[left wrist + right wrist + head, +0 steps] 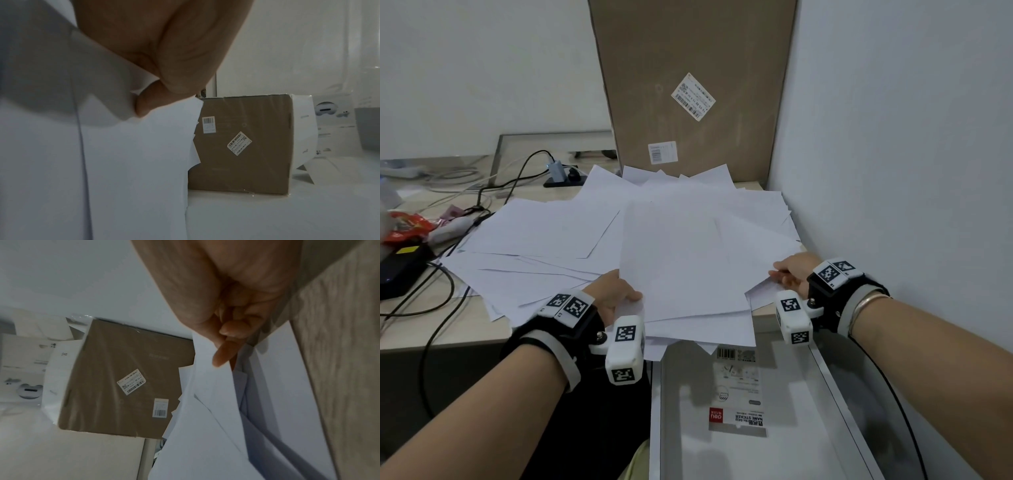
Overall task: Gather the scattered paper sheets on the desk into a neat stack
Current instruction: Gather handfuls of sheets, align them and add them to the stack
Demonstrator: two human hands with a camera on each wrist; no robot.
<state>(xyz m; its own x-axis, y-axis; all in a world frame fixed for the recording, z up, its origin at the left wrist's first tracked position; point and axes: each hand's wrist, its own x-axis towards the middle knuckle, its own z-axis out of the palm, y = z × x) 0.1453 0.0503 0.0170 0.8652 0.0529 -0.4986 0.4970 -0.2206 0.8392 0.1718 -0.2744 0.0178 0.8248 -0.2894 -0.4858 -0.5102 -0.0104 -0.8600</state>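
Sheets lie fanned all over the desk. Left hand and right hand each pinch the pile's near edges, fingers curled round paper. Gathering's barely started, I'd say; next comes sweeping the far ones inward.

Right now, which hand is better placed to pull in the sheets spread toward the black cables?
Left. The left hand holds the white paper sheets on that side; the right hand grips the far edge by the wall.
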